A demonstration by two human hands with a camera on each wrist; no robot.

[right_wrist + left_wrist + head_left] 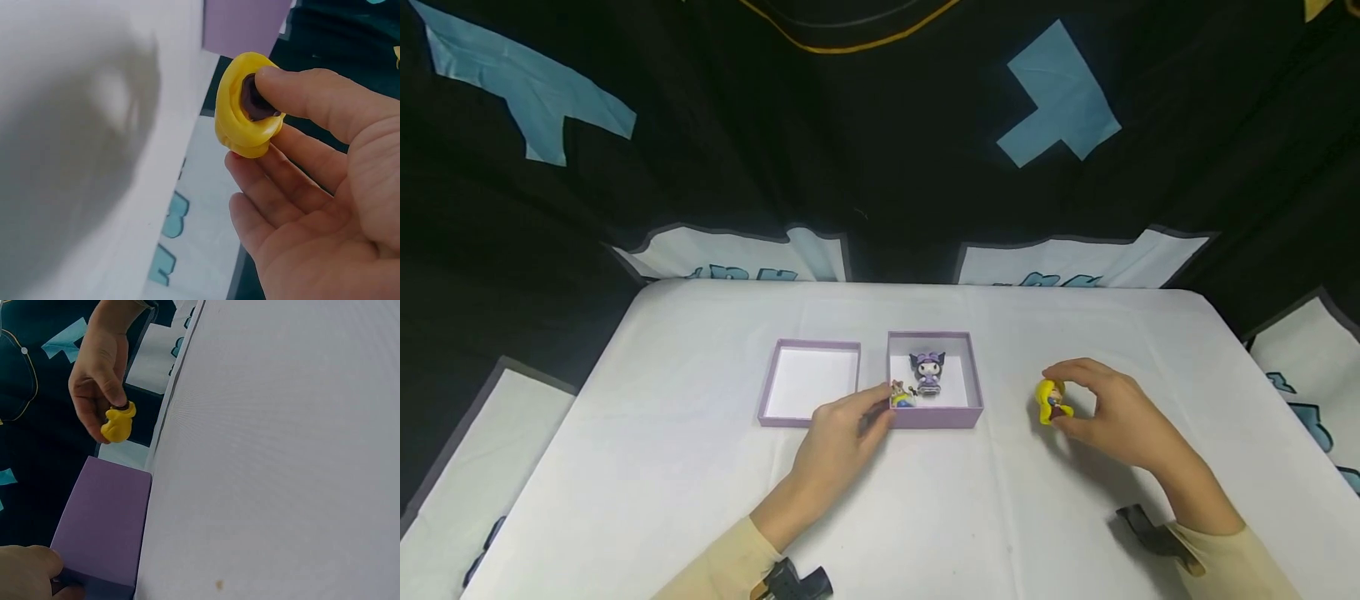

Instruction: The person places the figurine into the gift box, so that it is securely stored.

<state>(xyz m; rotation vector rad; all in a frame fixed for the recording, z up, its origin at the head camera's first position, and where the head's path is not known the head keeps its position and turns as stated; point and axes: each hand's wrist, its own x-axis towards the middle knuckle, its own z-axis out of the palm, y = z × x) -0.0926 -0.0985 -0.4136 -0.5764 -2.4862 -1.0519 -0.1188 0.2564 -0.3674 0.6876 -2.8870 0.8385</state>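
Note:
In the head view my right hand (1120, 417) pinches a small doll figurine (1047, 402) with long yellow hair and a dark red lower part, held above the table to the right of the box. The right wrist view shows the thumb on the dark underside of the figurine (231, 119), with fingertips on its far side. My left hand (842, 433) grips the front left corner of an open purple box (936, 418). Inside it lie a figurine with a black-and-purple hood (928, 372) and a smaller colourful figurine (901, 395), partly hidden by the front wall.
A shallow purple lid (784, 421) with a white inside lies left of the box, beside my left hand. Both rest on a white-covered table (700, 350). Behind the table hangs a black cloth (737, 142) with pale blue and white patches.

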